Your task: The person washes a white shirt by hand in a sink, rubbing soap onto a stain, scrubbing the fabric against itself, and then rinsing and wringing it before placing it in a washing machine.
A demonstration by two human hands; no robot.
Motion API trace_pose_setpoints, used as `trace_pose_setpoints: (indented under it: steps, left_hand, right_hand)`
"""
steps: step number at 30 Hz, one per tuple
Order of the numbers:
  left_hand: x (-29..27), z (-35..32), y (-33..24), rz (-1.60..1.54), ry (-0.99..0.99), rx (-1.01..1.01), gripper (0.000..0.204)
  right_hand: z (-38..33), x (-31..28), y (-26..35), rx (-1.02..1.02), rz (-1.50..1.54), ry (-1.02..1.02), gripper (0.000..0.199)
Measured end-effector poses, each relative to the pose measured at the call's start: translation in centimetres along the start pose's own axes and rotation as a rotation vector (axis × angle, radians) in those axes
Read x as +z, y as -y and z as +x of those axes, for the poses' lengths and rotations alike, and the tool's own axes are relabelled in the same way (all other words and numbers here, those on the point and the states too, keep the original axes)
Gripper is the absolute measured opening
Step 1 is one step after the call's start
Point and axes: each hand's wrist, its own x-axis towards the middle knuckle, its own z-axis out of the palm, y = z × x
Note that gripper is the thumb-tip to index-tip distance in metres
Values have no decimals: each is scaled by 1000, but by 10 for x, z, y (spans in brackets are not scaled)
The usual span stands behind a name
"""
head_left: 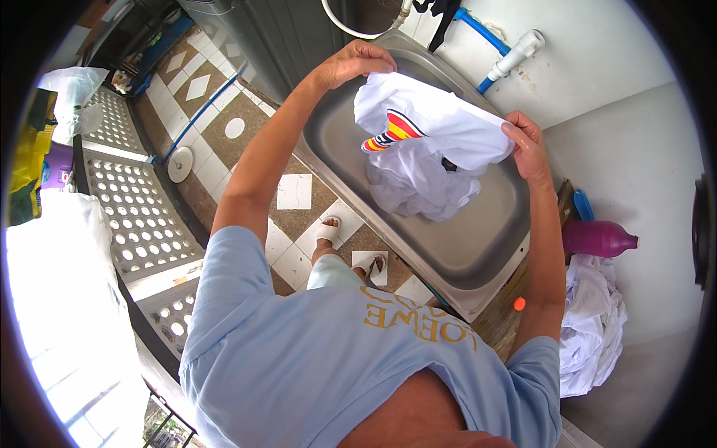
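Note:
A white shirt [437, 112] with a red, yellow and dark striped print hangs stretched between my two hands over a stainless steel sink [340, 142]. My left hand [364, 60] is closed on its far left corner, fingers pinching the edge. The right corner of the same edge is pinched by my right hand [527, 143], near the sink's right side. Below, the rest of the white cloth lies bunched on the sink floor, and a small dark patch shows among its folds. Whether the bunched part is all one garment I cannot tell.
Right of the sink are a purple bottle [600, 239] lying on its side, a blue object [582, 204], an orange cap [520, 303] and a heap of white clothes [594, 325]. A wall pipe [515, 58] and a grey appliance [280, 41] stand beyond. Perforated panels [138, 205] line the left.

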Motion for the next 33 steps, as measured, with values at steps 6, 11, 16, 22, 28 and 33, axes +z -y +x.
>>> trace_pose_setpoints:
  steps: [6, 11, 16, 22, 28, 33]
  left_hand:
    - [43, -48, 12, 547, -287, 266, 17]
    - [136, -106, 33, 705, -486, 426, 21]
    - [203, -132, 34, 691, -456, 313, 31]
    - [226, -142, 27, 604, -432, 216, 39]
    - [226, -143, 26, 627, -391, 183, 37]
    - [228, -145, 29, 640, -392, 180, 36]
  right_hand:
    - [-20, 24, -31, -305, -471, -355, 11]
    - [-5, 36, -99, -182, -160, -613, 15]
    - [14, 57, -108, -102, 426, -500, 17]
    - [23, 64, -95, -70, 484, -383, 14]
    - [29, 64, -96, -56, 500, -369, 14]
    - [30, 68, -94, -43, 543, -372, 14]
